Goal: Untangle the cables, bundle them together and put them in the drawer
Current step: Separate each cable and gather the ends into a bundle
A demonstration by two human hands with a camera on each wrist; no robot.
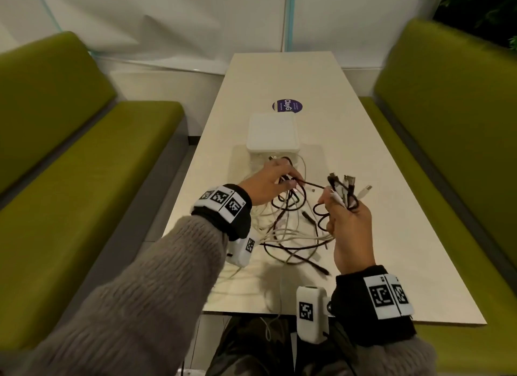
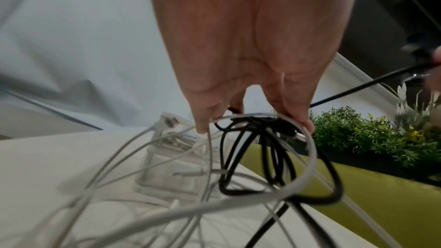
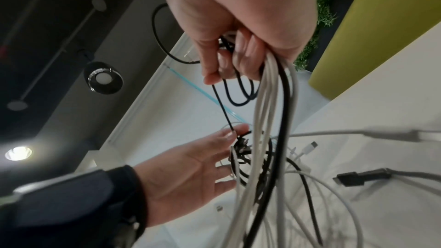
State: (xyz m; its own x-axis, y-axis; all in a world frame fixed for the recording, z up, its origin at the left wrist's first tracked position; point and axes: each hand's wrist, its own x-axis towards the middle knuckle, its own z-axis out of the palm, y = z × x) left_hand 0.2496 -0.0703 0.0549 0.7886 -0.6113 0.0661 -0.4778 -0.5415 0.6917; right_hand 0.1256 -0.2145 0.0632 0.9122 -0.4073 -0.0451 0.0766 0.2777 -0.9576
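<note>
Glossy cream table (image 1: 349,140) — hands pinch thin round cables (image 1: 291,235).

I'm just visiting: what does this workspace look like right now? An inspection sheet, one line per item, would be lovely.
Surface: long pale table, purple sticker.
Job's things: tangled black and white cables; white drawer box behind them.
Clutter: nothing seen.
Hands: left hand pinches a knot of cables; right hand grips a bunch of cable ends.
Cables: one black cable runs between both hands.
Surroundings: green benches on both sides, plants.
</note>
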